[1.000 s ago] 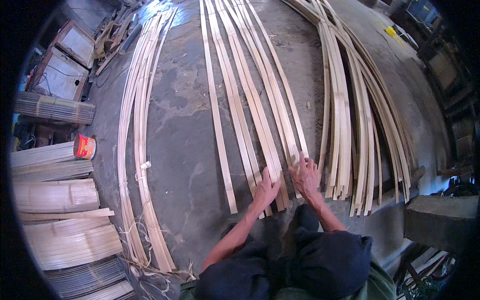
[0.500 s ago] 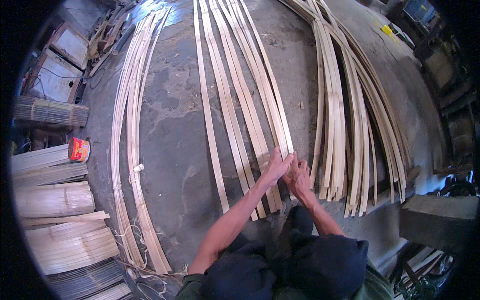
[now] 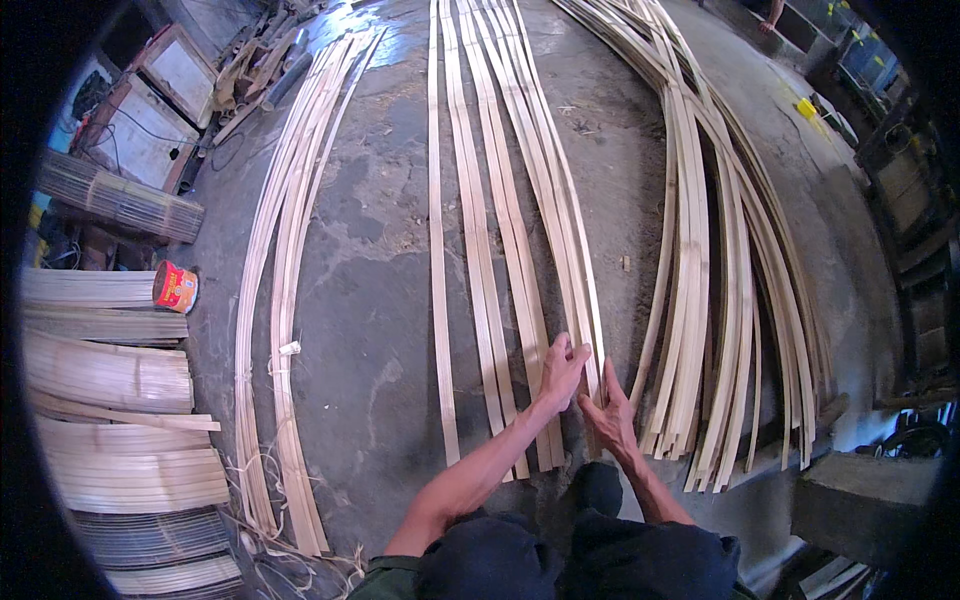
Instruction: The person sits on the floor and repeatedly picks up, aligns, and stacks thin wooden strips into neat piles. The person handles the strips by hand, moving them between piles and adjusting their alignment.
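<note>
Pale strip group: it lies on the grey floor (image 3: 345,300), in the middle; these strips (image 3: 572,250) have the long axis from far to near, the far end leaning to left.
Left hand (image 3: 563,375): at the left edge of this group, beside its near part; whether the fingers are closed on it, I cannot tell.
Right hand (image 3: 612,418): at the right edge, placed slightly nearer than the left hand; thumb and forefinger are apart, but its grip I cannot tell.
Neighbours: three narrower rows (image 3: 516,250) at left, a larger pile (image 3: 688,250) at right.
</note>
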